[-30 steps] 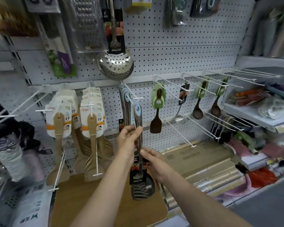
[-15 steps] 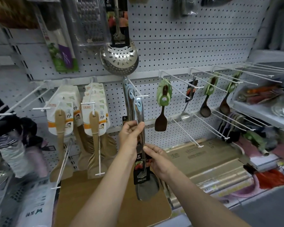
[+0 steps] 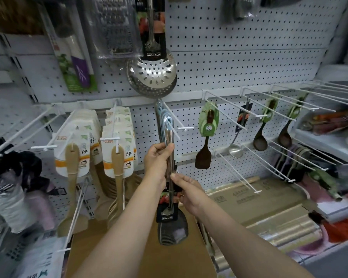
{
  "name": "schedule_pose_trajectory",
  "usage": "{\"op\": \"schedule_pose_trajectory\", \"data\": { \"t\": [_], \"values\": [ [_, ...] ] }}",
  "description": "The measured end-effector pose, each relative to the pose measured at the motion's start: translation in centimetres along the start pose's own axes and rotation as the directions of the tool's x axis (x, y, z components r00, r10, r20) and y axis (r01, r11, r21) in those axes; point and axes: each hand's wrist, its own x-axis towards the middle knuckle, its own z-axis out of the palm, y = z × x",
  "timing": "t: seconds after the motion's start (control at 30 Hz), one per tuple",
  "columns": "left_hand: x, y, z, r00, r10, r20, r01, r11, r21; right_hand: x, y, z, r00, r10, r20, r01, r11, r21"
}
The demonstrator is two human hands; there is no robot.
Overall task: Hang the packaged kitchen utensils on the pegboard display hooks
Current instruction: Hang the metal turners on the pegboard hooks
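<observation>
A steel spatula (image 3: 172,233) with a black label card and a pale blue hanging loop (image 3: 167,122) hangs in front of me; its loop sits over a white peg hook (image 3: 175,125), in front of similar utensils on the same hook. My left hand (image 3: 158,161) grips the upper handle. My right hand (image 3: 186,190) pinches the handle lower down, just above the label card. The white pegboard (image 3: 229,63) fills the background.
Wooden spatulas in white cards (image 3: 117,155) hang at left. A perforated skimmer (image 3: 152,74) hangs above. Dark wooden spoons (image 3: 203,155) and several bare white hooks (image 3: 237,173) stick out at right. A brown board (image 3: 145,257) and film rolls (image 3: 269,213) lie below.
Both hands have raised the spatula and carried it toward the pegboard; its blue loop now sits further back on the hook, close to the other utensils there.
</observation>
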Motion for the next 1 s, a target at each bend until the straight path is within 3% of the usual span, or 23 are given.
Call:
{"op": "schedule_pose_trajectory", "data": {
  "t": [0.5,0.67,0.77,1.0],
  "values": [
    [0.2,0.3,-0.5,1.0,-0.026,-0.016,0.026,1.0,0.008,2.1,-1.4,-0.2,0.987,-0.059,-0.149,0.036,0.987,-0.155],
    [-3.6,0.5,-2.2,0.986,-0.122,-0.116,0.117,0.992,-0.053,0.3,-2.0,1.0,0.962,-0.128,-0.241,0.093,0.984,-0.152],
    [-6.9,0.7,-3.4,0.974,-0.194,-0.115,0.182,0.977,-0.108,-1.6,-1.9,2.5,0.965,-0.139,-0.224,0.107,0.983,-0.148],
    [-15.5,1.7,-8.5,0.923,-0.359,-0.139,0.31,0.908,-0.282,-7.9,1.9,6.7,0.992,0.037,-0.12,-0.062,0.974,-0.218]
  ]
}}
